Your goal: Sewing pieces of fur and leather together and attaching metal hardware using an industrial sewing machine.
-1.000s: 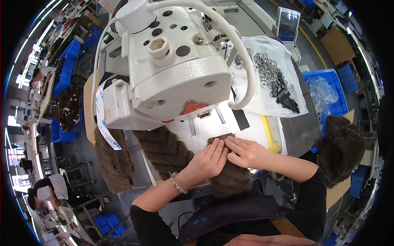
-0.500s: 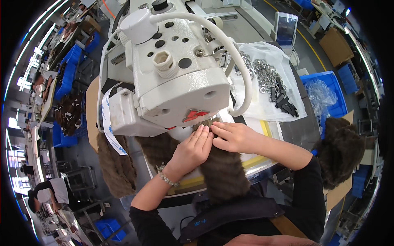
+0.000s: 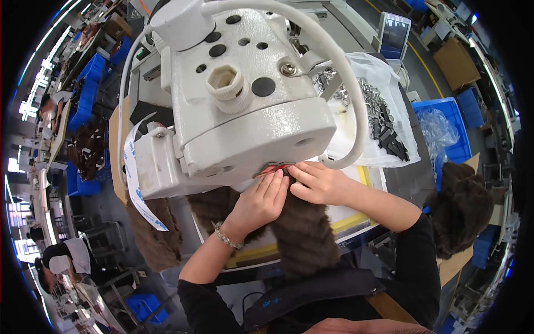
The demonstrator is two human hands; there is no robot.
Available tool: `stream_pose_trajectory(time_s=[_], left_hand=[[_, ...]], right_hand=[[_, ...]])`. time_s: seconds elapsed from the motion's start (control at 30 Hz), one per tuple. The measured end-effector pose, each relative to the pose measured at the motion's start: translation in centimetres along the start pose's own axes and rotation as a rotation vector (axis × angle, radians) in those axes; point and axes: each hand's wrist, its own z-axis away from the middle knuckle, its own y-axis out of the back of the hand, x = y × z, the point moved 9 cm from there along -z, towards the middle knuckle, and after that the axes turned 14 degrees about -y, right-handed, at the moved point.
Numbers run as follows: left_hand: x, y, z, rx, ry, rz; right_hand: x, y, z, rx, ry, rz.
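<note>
A strip of brown fur (image 3: 306, 242) runs from beneath the head of a white sewing machine (image 3: 258, 136) toward my lap. My left hand (image 3: 258, 203), with a beaded bracelet at its wrist, presses its fingers together on the strip's far end. From the other side, my right hand (image 3: 320, 185) grips the same end, thumb and fingers close together. The fingertips of both hands nearly meet just under the machine's front edge. That edge hides the needle area and the very end of the fur. Another brown fur piece (image 3: 214, 209) lies left of my left wrist.
Metal rings and black clips (image 3: 384, 131) lie on a white plastic sheet (image 3: 350, 122) at right. Beyond stands a blue bin (image 3: 459, 136) with clear plastic. Fur heaps (image 3: 461, 211) sit at right; a fur piece (image 3: 156, 234) hangs at left. A white hose (image 3: 356, 106) loops beside the machine.
The machine head appears larger and lower in the view, covering more of the fur's far end and the area by my fingertips. Both hands keep nearly the same place and hold.
</note>
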Motion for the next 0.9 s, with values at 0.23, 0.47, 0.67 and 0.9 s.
stream_pose_trajectory(time_s=[0.23,0.47,0.67,0.9], left_hand=[[-0.3,-0.4,0.2,-0.009,0.02,0.006],[-0.5,-0.2,0.0,0.008,0.015,0.013],[-0.7,-0.4,0.2,0.01,0.041,0.034],[-0.9,-0.3,0.1,0.02,0.044,0.04]], right_hand=[[0.4,-0.2,-0.2,-0.044,-0.035,-0.022],[0.6,-0.2,-0.2,-0.07,-0.061,-0.004],[1.0,-0.4,-0.3,-0.101,-0.098,-0.033],[1.3,-0.6,-0.4,-0.081,-0.107,-0.088]])
